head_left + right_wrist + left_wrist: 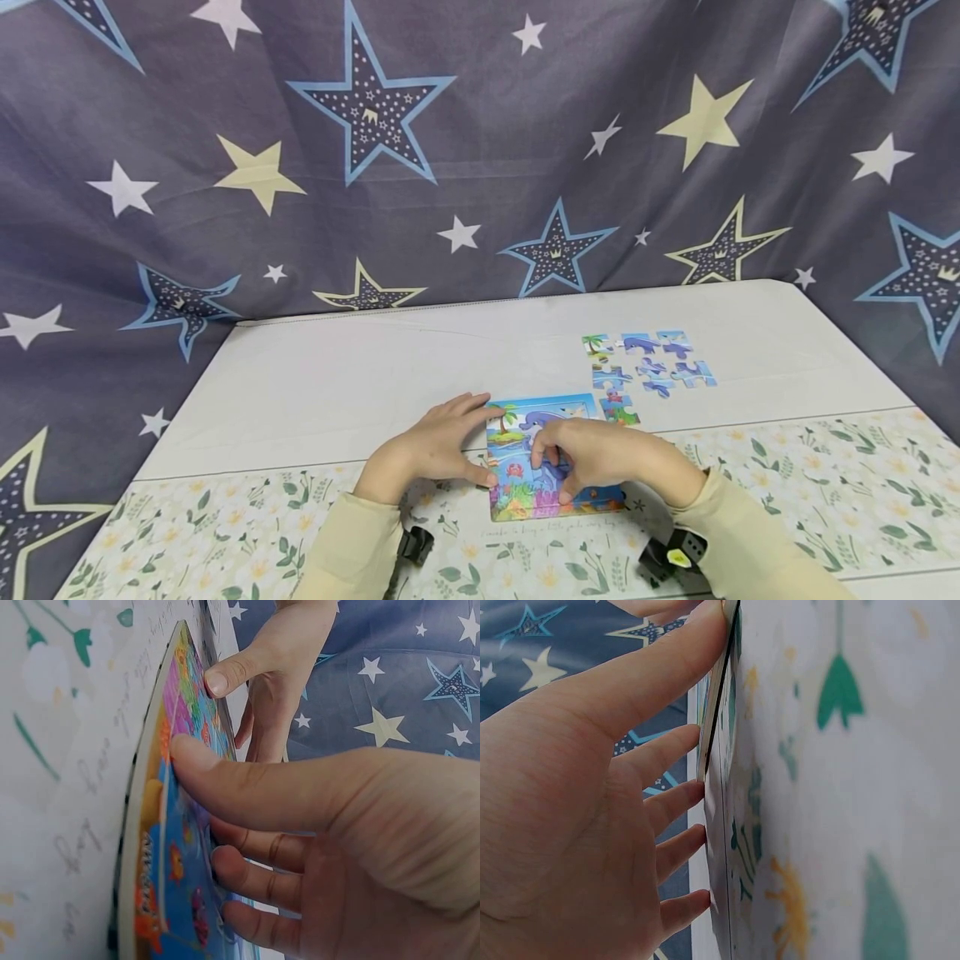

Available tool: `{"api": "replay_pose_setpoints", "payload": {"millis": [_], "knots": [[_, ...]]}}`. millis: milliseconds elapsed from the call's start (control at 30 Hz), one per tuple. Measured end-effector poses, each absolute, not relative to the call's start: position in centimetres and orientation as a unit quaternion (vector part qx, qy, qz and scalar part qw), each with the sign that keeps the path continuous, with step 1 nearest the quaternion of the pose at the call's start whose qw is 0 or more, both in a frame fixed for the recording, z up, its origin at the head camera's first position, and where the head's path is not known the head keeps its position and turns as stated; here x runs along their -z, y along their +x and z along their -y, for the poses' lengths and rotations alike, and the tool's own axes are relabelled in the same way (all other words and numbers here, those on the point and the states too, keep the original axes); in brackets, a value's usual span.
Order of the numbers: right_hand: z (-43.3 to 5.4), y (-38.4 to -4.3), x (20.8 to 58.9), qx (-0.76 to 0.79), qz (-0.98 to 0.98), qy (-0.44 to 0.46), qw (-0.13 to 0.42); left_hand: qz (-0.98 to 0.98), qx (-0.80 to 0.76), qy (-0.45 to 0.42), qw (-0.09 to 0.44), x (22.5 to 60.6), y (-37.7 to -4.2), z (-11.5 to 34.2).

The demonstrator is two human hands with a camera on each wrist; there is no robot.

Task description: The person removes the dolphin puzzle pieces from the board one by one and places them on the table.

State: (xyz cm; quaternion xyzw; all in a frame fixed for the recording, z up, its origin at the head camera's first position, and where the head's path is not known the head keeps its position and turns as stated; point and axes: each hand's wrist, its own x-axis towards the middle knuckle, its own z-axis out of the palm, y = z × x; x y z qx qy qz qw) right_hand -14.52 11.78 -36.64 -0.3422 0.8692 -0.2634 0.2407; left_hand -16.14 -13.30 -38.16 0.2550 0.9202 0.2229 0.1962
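Note:
A colourful puzzle board [517, 493] with a dolphin, palm tree and crab picture lies flat on the table. My left hand [442, 442] spreads its fingers at the board's left side, thumb and index finger touching its edge. In the left wrist view, the other fingertips of the left hand [577, 802] rest on the tabletop. Over the middle and right of the board arches my right hand [600, 454]. Its thumb [225, 780] presses the picture near the lower edge, while bent fingers touch the surface farther up. No loose piece shows between them; part of the picture is hidden underneath.
Loose puzzle pieces [652, 383] lie in several spots beyond the board's upper right corner. One piece [619, 410] sits close to the board. A white and floral cloth [360, 375] covers the table. Behind it hangs a dark star-patterned curtain [465, 158].

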Motion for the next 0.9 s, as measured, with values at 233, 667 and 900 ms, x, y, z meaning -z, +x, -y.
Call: {"api": "replay_pose_setpoints", "payload": {"millis": [233, 667, 900], "knots": [[-11.74, -14.47, 36.62, 0.265, -0.864, -0.352, 0.243, -0.921, -0.224, 0.253, 0.195, 38.21, -16.13, 13.31], [-11.88, -14.68, 36.71, 0.269, -0.857, -0.370, 0.238, -0.922, -0.222, 0.250, 0.195, 38.18, -16.09, 13.29], [-11.99, -14.86, 36.81, 0.302, -0.838, -0.396, 0.226, -0.922, -0.220, 0.254, 0.194, 38.21, -16.12, 13.29]]}}
